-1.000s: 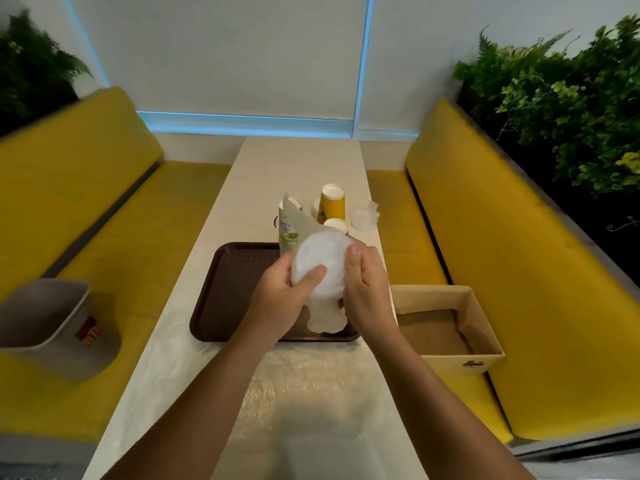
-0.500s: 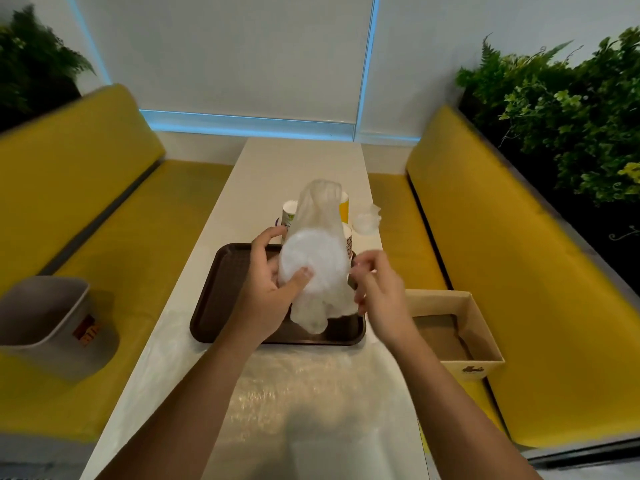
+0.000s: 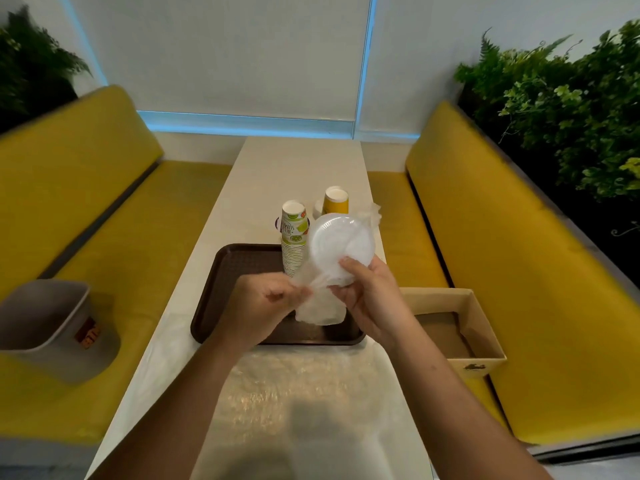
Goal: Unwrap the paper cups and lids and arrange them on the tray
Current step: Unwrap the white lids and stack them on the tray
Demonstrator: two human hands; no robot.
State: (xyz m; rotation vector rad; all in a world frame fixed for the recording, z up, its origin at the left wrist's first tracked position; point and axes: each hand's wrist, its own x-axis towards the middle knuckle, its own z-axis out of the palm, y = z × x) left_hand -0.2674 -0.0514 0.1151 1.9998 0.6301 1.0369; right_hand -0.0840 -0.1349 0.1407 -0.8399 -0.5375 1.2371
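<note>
Above the brown tray (image 3: 235,292), my right hand (image 3: 374,299) grips a stack of white plastic lids (image 3: 341,245) from below. My left hand (image 3: 263,303) pinches the clear plastic wrap (image 3: 320,306), which hangs down from the lids over the tray. A stack of green-printed paper cups (image 3: 293,237) stands upside down at the tray's far edge. Behind it on the table stands a yellow stack of cups (image 3: 336,200). The lids hide part of what lies beyond them.
A crumpled clear wrapper (image 3: 374,213) lies on the white table (image 3: 298,164) to the right of the yellow cups. An open cardboard box (image 3: 457,327) sits on the right bench, a grey bin (image 3: 45,327) on the left bench. Plants line both sides.
The lids passed from my left hand to my right hand and tilted up. My left hand now pulls the wrap, which stood above the lids, down and off them.
</note>
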